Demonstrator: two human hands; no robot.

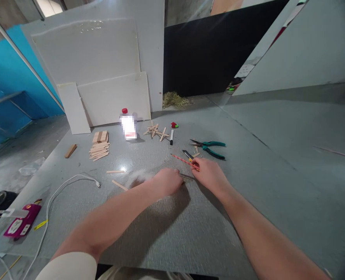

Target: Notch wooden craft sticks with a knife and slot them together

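My left hand [168,182] is closed low over the table, its fingers at the near end of a thin grey strip [186,176] that looks like a steel ruler. To the right, my right hand [209,174] pinches the rear end of a red patterned pencil [181,159], whose tip points left and away. Just beyond the pencil lies a utility knife [187,154] with a yellow part, close to my right fingertips. Two loose craft sticks, one flat [115,171] and one slanted [119,184], lie left of my left hand.
Green-handled pliers [214,149], a marker [171,137], crossed craft sticks [154,130] and a red-capped bottle [128,126] stand or lie farther back. Stacked craft sticks [100,147] and a wooden block [70,151] are left. A white cable [55,194] runs past a magenta box [23,221].
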